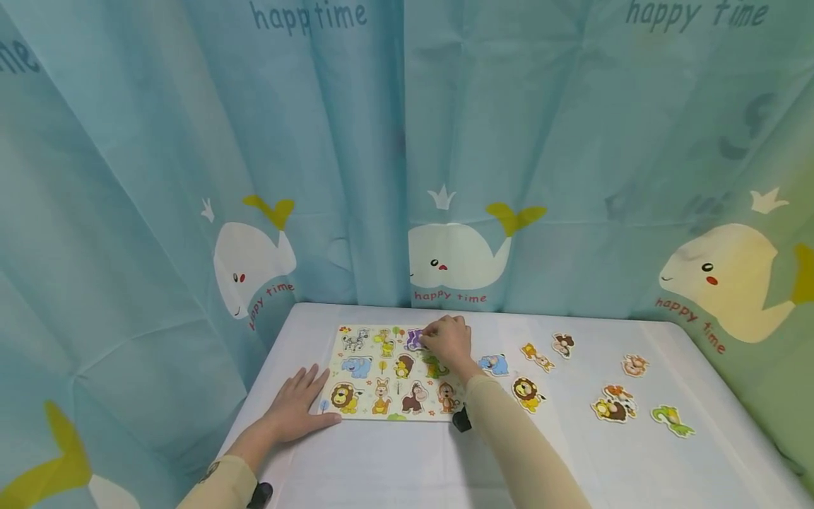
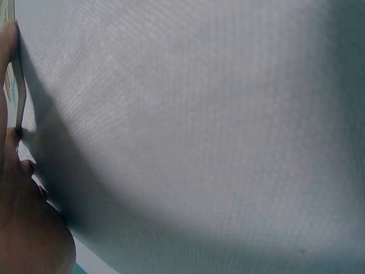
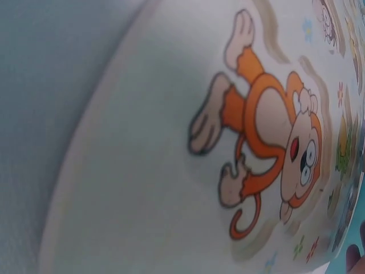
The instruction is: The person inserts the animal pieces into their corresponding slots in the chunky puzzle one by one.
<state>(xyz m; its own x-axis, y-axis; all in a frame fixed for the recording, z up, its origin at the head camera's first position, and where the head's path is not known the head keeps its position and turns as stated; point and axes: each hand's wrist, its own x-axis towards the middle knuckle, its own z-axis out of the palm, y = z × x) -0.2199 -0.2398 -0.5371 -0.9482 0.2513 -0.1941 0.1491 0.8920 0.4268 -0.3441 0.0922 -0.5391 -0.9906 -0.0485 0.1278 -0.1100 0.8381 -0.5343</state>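
A purple animal piece (image 1: 415,338) is pinched by the right hand (image 1: 449,341) at the puzzle board's (image 1: 394,417) 12 o'clock edge. The piece is judged light, stiff and thin, best taken by its rim. The board's 9 o'clock corner is pressed flat by the left hand (image 1: 295,408), fingers straight. Loose animal pieces (image 1: 526,393) are scattered toward 3 o'clock on the table (image 1: 394,466). "happy time" is printed on the whale curtain (image 1: 445,297).
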